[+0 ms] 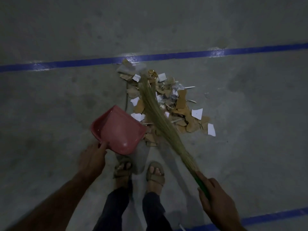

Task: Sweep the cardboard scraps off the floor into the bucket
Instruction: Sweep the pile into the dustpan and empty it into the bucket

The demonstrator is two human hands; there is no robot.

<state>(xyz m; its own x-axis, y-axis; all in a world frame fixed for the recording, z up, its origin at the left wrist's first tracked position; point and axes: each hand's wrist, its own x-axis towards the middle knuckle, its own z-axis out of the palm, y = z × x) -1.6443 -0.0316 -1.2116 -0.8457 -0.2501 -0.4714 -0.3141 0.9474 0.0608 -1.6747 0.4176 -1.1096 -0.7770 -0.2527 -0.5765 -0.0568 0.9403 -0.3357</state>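
Pretty dim shot, but the cardboard scraps [168, 104] sit in a loose heap on the concrete floor [66, 100], just this side of a blue tape line [166, 56], mixed with white paper bits and something shiny. The right hand [215, 199] is wrapped round the green handle of a grass broom [160, 117], bristles lying across the heap. The left hand [93, 159] grips what looks like the handle of a red dustpan [118, 130], its edge touching the pile. Sandalled feet [140, 172] stand behind.
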